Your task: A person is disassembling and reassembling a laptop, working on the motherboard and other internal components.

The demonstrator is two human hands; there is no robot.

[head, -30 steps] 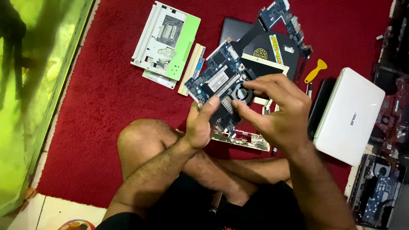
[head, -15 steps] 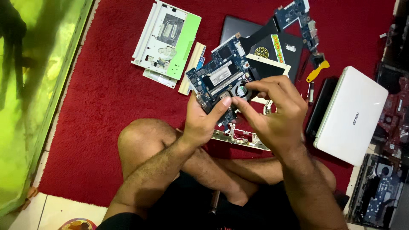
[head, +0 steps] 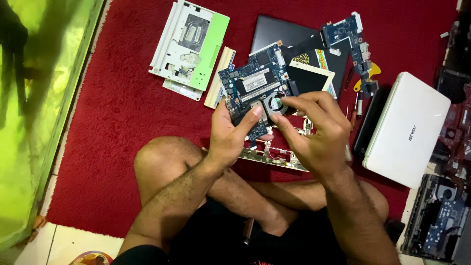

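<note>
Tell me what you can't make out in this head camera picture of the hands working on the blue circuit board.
- Head view: the lower edge of the blue circuit board is covered by the left hand.
- The fan is partly hidden behind the fingertips of the right hand; what they pinch is too small to tell.
- The metal frame sits mostly behind both hands.
- The dark laptop chassis is cut off by the right edge.

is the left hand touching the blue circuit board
Touching. The head view shows the left hand gripping the blue circuit board at its lower left edge, the thumb pressed flat on its face beside the small round fan.
</note>
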